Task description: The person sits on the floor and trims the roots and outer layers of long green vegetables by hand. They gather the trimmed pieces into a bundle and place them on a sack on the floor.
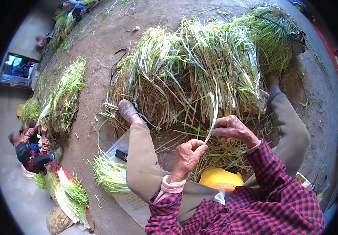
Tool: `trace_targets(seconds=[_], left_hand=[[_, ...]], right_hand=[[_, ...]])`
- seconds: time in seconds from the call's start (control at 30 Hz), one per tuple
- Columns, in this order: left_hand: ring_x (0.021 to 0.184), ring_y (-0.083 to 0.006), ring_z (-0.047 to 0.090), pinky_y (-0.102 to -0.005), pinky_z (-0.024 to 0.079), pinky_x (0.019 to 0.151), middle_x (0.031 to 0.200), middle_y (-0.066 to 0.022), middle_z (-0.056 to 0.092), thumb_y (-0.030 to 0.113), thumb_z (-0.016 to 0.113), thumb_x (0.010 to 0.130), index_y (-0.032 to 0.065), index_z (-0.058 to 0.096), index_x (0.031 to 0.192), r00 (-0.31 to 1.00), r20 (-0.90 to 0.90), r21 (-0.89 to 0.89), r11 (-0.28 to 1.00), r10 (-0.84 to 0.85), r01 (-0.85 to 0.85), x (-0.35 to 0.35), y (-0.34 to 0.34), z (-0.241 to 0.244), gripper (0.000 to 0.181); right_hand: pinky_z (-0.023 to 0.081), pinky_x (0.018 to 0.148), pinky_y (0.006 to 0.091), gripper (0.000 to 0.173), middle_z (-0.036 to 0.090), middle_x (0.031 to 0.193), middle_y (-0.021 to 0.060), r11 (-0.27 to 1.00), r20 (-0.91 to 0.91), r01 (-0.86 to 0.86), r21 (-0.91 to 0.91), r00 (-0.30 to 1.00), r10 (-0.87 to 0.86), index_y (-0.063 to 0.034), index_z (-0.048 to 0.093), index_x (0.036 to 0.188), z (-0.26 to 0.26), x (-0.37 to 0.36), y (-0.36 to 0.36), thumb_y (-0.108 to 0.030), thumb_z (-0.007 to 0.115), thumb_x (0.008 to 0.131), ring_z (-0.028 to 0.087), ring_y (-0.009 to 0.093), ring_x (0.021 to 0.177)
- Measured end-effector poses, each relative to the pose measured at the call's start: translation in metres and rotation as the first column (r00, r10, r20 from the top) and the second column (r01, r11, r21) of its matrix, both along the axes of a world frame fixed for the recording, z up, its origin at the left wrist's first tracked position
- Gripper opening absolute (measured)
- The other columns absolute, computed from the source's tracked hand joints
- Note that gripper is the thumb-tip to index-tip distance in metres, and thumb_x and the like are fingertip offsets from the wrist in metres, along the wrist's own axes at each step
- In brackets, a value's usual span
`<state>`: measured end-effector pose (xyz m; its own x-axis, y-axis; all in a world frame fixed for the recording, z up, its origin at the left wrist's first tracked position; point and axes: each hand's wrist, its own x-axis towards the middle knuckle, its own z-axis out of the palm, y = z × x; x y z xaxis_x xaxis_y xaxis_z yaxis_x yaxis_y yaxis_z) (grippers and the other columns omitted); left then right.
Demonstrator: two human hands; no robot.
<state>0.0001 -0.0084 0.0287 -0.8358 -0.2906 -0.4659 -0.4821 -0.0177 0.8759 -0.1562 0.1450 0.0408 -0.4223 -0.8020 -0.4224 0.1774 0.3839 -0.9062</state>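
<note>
My left hand (188,158) pinches the lower end of a single pale green stalk (215,113), of an onion or chive kind. Against the same stalk, a little higher up, the fingertips of my right hand (235,132) are closed; what they grip there is partly hidden. The stalk points up and away from me, its tip folded over. Just beyond my hands lies a large heap of green stalks (224,58), with brown, tangled roots (157,100) towards me. Loose leaves and trimmings (227,152) litter the ground under my hands.
A yellow plastic object (220,177) sits between my legs. Left of my knee, sorted stalks (110,173) and a dark phone (121,155) rest on printed sheets (133,202). Further left, another person (32,149) sits among bundles (64,97). More stalks (274,38) lie at the far right.
</note>
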Motion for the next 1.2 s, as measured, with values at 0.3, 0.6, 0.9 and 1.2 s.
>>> trace_targets(seconds=[0.3,0.6,0.9,1.2], left_hand=[[0.053,-0.0017,0.049,-0.0171,0.039,0.047,0.067,0.004,0.059,0.011,0.066,0.083,0.0027,0.065,0.091,0.987,-0.017,0.005,0.987,-0.158,0.158,0.011,-0.004,0.001,0.011],[0.051,-0.0009,0.049,-0.0159,0.04,0.046,0.07,0.0016,0.062,0.012,0.06,0.087,0.0016,0.064,0.093,0.996,0.005,0.124,0.988,-0.091,0.089,0.005,-0.003,0.01,0.013],[0.048,-0.0018,0.047,-0.0162,0.039,0.046,0.073,0.0002,0.062,0.013,0.051,0.092,0.0008,0.063,0.095,0.994,-0.024,0.181,0.977,-0.105,0.108,0.003,-0.006,0.006,0.017],[0.047,-0.0022,0.047,-0.0155,0.039,0.045,0.075,-0.0052,0.064,0.017,0.05,0.093,-0.0005,0.061,0.095,0.966,-0.036,0.478,0.844,-0.258,0.243,0.003,-0.012,0.001,0.021]], right_hand=[[0.038,0.045,0.0201,0.011,0.054,0.06,-0.0022,0.921,-0.382,0.369,-0.124,0.839,-0.387,-0.0042,0.063,0.078,-0.014,-0.025,0.033,-0.011,0.059,0.086,0.048,0.004,0.052],[0.043,0.056,0.0189,0.028,0.061,0.086,0.0001,0.897,0.102,0.436,-0.075,0.898,-0.429,-0.0051,0.059,0.107,-0.034,-0.001,0.047,-0.022,0.062,0.085,0.052,0.004,0.065],[0.045,0.062,0.0207,0.022,0.06,0.079,-0.0018,0.975,0.283,0.098,-0.198,0.958,-0.039,-0.0022,0.062,0.1,-0.02,0.026,-0.009,-0.018,0.063,0.085,0.054,0.005,0.069],[0.044,0.051,0.0186,0.013,0.06,0.066,-0.0023,0.994,0.113,-0.111,-0.008,0.987,0.112,-0.0038,0.065,0.083,0.001,0.003,0.006,-0.016,0.068,0.081,0.054,0.003,0.057]])
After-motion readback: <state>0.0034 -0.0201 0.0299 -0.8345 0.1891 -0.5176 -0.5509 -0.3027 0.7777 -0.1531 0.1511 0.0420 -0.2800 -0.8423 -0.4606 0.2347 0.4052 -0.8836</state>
